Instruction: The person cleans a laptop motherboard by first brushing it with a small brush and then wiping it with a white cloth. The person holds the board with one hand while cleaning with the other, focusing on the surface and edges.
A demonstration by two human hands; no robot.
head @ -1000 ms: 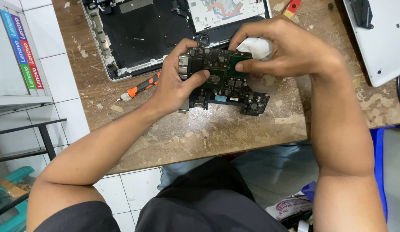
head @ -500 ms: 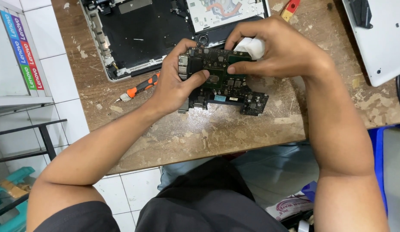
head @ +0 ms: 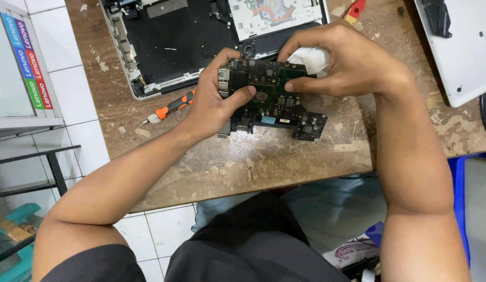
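Little has shifted since the earlier frame: both hands stay on the circuit board (head: 271, 99) above the wooden bench (head: 264, 156). Left hand (head: 214, 102) grips its left edge (thumb on top). Right hand (head: 347, 62) pinches a white cloth (head: 312, 58) against the board's upper right. An orange screwdriver (head: 170, 108) lies nearby, beside the opened laptop case (head: 175, 42).
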